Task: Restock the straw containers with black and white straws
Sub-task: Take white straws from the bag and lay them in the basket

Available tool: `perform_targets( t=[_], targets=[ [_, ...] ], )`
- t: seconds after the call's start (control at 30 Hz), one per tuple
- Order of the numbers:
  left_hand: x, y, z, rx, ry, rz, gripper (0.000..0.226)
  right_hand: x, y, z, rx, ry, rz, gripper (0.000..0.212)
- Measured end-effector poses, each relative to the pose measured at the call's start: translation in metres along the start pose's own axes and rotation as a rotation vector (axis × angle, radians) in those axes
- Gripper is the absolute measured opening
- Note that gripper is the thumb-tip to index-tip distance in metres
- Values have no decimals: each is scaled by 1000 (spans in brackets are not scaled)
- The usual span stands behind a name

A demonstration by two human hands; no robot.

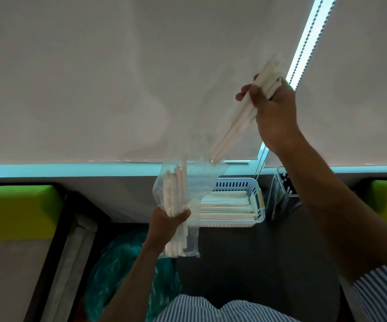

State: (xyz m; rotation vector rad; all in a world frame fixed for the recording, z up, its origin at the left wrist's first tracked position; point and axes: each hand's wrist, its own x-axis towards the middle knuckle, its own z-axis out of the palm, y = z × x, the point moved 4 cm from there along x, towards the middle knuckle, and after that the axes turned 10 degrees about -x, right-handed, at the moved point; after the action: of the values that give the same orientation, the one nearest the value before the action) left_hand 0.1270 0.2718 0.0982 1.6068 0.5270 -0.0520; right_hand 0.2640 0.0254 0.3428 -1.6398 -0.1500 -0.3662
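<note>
Right hand (272, 112) grip pinches a bunch of white straws (239, 122), raised above the clear bag (187, 182). Left hand (168, 223) grip curled round the bag. White basket (256, 201) behind holds white straws; clear holder (285, 184) with black straws on the worktop (245, 252).

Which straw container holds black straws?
The clear upright holder right of the white slotted basket; the basket holds white straws lying flat.
</note>
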Motion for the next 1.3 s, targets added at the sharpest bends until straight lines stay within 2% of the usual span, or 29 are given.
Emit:
perform_targets(
  t=[0.13,0.27,0.43,0.53,0.73,0.87,1.0,1.13,1.3],
  targets=[
    [9,-2,-9,-5,53,-5,30,10,16,-4,-72,90,-4,10],
    [16,-1,-16,-10,69,1,26,7,51,3,-202,45,58,12],
    [28,-1,-26,-5,72,-25,27,-13,117,25,-418,-164,160,20],
    [32,-2,-33,3,78,-20,22,-31,152,41,-528,-338,203,16],
    [44,-9,-49,37,132,-35,22,-52,219,67,-731,-592,207,10],
    [53,-15,-63,72,161,-47,31,-71,258,88,-871,-767,146,19],
    [58,-23,-74,67,178,-82,37,-91,286,102,-957,-927,132,18],
    [62,-36,-82,80,171,-99,40,-98,306,111,-1013,-922,95,15],
    [67,-42,-81,97,124,-120,35,-97,326,117,-1123,-877,77,27]
  ],
)
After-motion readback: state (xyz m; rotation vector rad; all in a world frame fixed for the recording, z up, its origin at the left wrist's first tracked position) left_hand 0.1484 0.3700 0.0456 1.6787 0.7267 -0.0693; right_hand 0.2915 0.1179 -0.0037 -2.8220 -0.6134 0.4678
